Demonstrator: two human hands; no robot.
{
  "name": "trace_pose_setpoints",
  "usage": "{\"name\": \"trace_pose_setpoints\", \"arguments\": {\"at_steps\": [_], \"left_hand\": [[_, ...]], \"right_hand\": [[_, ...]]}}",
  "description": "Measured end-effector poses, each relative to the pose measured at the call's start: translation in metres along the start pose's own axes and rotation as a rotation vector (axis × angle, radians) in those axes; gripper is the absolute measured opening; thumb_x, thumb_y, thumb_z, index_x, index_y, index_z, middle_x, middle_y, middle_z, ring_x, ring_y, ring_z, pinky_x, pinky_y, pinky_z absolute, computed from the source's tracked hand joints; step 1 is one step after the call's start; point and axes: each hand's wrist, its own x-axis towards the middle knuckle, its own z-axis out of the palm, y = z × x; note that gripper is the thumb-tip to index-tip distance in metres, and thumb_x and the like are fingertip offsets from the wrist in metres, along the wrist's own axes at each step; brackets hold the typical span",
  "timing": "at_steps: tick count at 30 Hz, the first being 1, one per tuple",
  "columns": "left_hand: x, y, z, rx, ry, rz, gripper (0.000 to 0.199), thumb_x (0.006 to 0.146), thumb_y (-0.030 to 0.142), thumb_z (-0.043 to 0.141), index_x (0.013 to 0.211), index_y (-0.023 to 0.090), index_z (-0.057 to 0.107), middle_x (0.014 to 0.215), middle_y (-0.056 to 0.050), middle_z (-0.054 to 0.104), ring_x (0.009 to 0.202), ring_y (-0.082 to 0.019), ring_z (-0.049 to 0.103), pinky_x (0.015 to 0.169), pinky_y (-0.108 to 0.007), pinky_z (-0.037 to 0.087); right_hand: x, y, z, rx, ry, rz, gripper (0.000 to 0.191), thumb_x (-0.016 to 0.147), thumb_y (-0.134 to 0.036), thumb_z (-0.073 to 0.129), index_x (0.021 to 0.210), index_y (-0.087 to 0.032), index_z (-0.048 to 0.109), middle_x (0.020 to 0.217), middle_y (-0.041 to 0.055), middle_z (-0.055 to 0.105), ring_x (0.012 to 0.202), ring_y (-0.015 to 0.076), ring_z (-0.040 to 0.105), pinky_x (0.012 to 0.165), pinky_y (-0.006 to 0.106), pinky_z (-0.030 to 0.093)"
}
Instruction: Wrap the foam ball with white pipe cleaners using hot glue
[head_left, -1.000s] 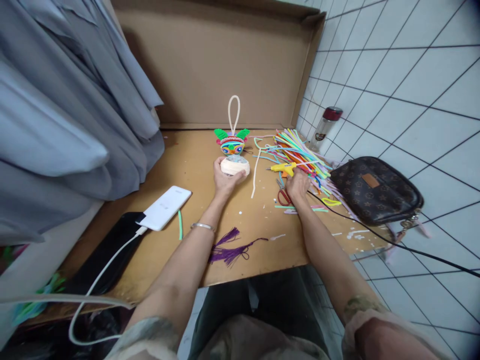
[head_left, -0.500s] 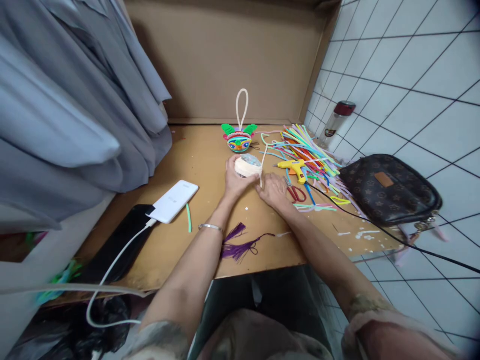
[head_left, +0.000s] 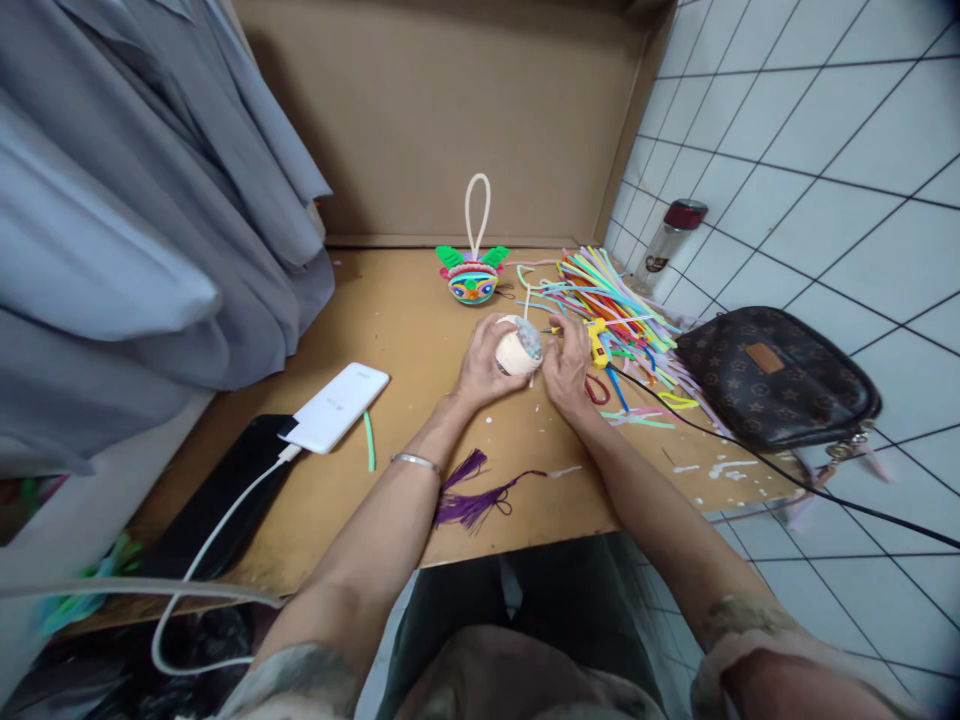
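My left hand (head_left: 484, 362) is wrapped round a ball (head_left: 519, 352) partly covered with cream pipe cleaner, its top a bare greyish-blue patch. A cream strand (head_left: 527, 302) sticks up behind the ball. Just right of it is my right hand (head_left: 568, 362), fingers bent and a little apart, with nothing visible in them. Beyond that hand lies a yellow glue gun (head_left: 598, 345), partly hidden by it. Red-handled scissors (head_left: 598, 390) show only in part. A finished colourful animal-head ornament (head_left: 473, 285) with green ears and a cream loop stands behind the ball.
A heap of coloured pipe cleaners (head_left: 615, 295) lies at the back right, near a bottle (head_left: 670, 240) and a brown bag (head_left: 780, 380). Purple tassels (head_left: 472, 505) lie near the front edge. A white power bank (head_left: 337, 407) with a cable lies left. The glue gun's black cord (head_left: 720, 432) runs right.
My left hand has turned the ball and moved it slightly right and down. My right hand has come up and right, off the tabletop beside the ball, now covering part of the glue gun.
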Motion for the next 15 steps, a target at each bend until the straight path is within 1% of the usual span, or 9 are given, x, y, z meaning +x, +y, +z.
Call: {"name": "trace_pose_setpoints", "arguments": {"at_steps": [1,3,7,11,15], "left_hand": [[-0.0007,-0.0004,0.0003,0.006,-0.03,0.025,0.075,0.056,0.034,0.088,0.123,0.024,0.057,0.139,-0.014,0.054,0.135,-0.036,0.052,0.114,-0.054,0.043],[-0.0022,-0.0016,0.0008,0.018,-0.072,0.077,0.074,0.059,0.036,0.087,0.125,0.024,0.056,0.143,-0.016,0.051,0.136,-0.037,0.051,0.114,-0.055,0.042],[-0.0035,-0.0026,0.0019,0.028,-0.071,0.155,0.073,0.064,0.04,0.085,0.128,0.023,0.054,0.144,-0.018,0.049,0.136,-0.037,0.051,0.113,-0.056,0.042],[-0.002,0.0006,0.0019,0.036,-0.109,0.148,0.071,0.064,0.041,0.085,0.126,0.024,0.055,0.143,-0.017,0.051,0.135,-0.037,0.052,0.114,-0.055,0.042],[-0.001,0.0026,0.0014,0.039,-0.122,0.133,0.072,0.064,0.042,0.085,0.126,0.024,0.054,0.142,-0.017,0.051,0.135,-0.036,0.052,0.113,-0.054,0.042]], "right_hand": [[-0.0004,-0.0004,-0.0002,0.043,0.014,-0.022,0.04,0.095,-0.022,0.034,0.128,-0.02,0.056,0.122,0.0127,0.067,0.116,0.0248,0.059,0.106,0.041,0.043],[-0.0017,-0.0018,0.0001,0.112,-0.003,-0.041,0.042,0.099,-0.029,0.032,0.136,-0.021,0.05,0.125,0.0119,0.067,0.119,0.0236,0.059,0.108,0.041,0.042],[-0.0029,-0.0034,0.0024,0.211,-0.085,-0.002,0.047,0.103,-0.037,0.031,0.146,-0.021,0.042,0.13,0.0125,0.066,0.122,0.0231,0.059,0.107,0.041,0.043],[-0.0008,-0.0019,0.0036,0.269,-0.135,0.034,0.049,0.104,-0.039,0.031,0.148,-0.021,0.042,0.132,0.0131,0.066,0.123,0.0229,0.059,0.107,0.041,0.044],[0.0012,-0.0003,0.0016,0.271,-0.159,0.031,0.049,0.104,-0.043,0.028,0.145,-0.022,0.045,0.132,0.0119,0.067,0.125,0.0219,0.058,0.107,0.04,0.044]]}}
